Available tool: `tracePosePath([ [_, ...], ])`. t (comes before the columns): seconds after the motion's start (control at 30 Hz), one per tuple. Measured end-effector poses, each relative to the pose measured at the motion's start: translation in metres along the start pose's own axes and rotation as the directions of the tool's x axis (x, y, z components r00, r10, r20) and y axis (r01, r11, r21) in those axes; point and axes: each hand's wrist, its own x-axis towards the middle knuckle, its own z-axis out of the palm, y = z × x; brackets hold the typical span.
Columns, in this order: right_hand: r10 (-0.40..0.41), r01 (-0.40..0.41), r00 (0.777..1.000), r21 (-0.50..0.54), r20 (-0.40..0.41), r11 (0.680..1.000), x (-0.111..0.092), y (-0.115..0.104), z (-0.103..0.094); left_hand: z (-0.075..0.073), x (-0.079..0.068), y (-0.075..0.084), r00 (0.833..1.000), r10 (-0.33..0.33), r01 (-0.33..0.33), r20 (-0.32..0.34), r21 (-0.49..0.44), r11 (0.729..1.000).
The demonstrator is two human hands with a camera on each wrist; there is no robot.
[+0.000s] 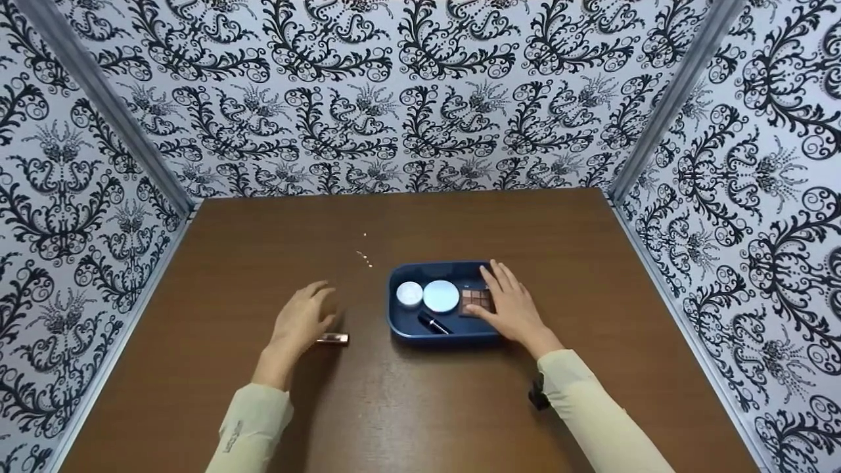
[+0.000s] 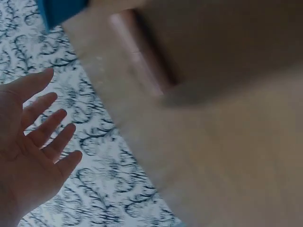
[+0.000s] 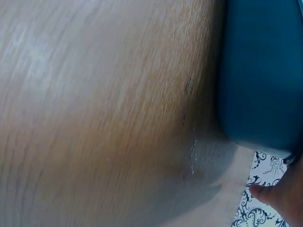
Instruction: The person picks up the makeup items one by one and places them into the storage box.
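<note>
A blue tray [image 1: 430, 339] holds a small white round jar [image 1: 410, 293], a larger pale-blue round case [image 1: 441, 296], a black tube [image 1: 433, 322] and an eyeshadow palette [image 1: 474, 297] with brown pans. My right hand [image 1: 516, 312] lies over the tray's right end, fingers stretched toward the far rim and thumb over the palette. Left of the tray, a shiny rose-gold tube [image 1: 335, 338], also in the left wrist view [image 2: 144, 54], lies on the table. My left hand [image 1: 303, 318] hovers near that tube with relaxed, spread fingers and holds nothing. The right wrist view shows the tray's outer wall [image 3: 262, 71].
The brown wooden table [image 1: 263, 236] is enclosed by black-and-white patterned walls [image 1: 394, 98] at the back and both sides. Small bright specks [image 1: 365, 258] show on the table behind the tray. A black object [image 1: 539, 394] sits at my right sleeve.
</note>
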Motion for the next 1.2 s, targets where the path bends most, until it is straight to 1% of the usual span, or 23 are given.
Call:
tracePosePath([
  [0.13,0.009,-0.009,1.0,-0.002,0.025,1.0,-0.001,0.0,0.001,0.02,-0.017,-0.012,0.999,0.028,-0.027,0.032,-0.028,0.999],
  [0.23,0.014,-0.014,0.999,0.004,0.037,1.0,-0.002,0.0,0.003,0.033,-0.028,-0.019,0.998,0.022,-0.019,0.063,-0.053,0.998],
  [0.3,0.015,-0.015,0.999,0.007,0.034,1.0,-0.002,-0.001,0.003,0.039,-0.033,-0.022,0.997,0.011,-0.007,0.07,-0.061,0.998],
  [0.37,0.013,-0.013,1.0,0.012,0.024,1.0,-0.001,-0.001,0.003,0.044,-0.036,-0.024,0.998,0.002,0.002,0.064,-0.061,0.998],
  [0.43,0.012,-0.012,1.0,0.011,0.02,1.0,-0.001,-0.001,0.003,0.048,-0.038,-0.026,0.999,-0.002,0.004,0.044,-0.054,0.999],
  [0.57,0.012,-0.013,1.0,0.008,0.021,1.0,-0.001,-0.001,0.003,0.052,-0.037,-0.027,1.0,-0.005,0.005,0.006,-0.036,0.999],
  [0.7,0.006,-0.006,1.0,0.014,0.013,1.0,-0.001,-0.001,0.003,0.05,-0.037,-0.022,1.0,-0.015,0.015,0.0,-0.01,1.0],
  [0.83,0.004,-0.004,1.0,0.024,0.008,1.0,-0.001,-0.002,0.001,0.044,-0.033,-0.015,1.0,-0.017,0.017,-0.016,-0.013,1.0],
  [1.0,0.001,-0.001,1.0,0.015,-0.001,1.0,0.0,-0.001,0.0,0.033,-0.024,-0.002,0.998,0.017,-0.019,-0.055,-0.035,0.999],
  [1.13,0.0,0.0,1.0,0.016,0.001,1.0,0.0,0.0,0.0,0.021,-0.017,0.013,0.997,0.04,-0.043,-0.067,-0.03,0.999],
  [1.2,0.001,-0.001,1.0,0.016,0.001,1.0,0.0,0.0,-0.001,0.017,-0.013,0.021,0.995,0.06,-0.062,-0.085,-0.021,0.998],
])
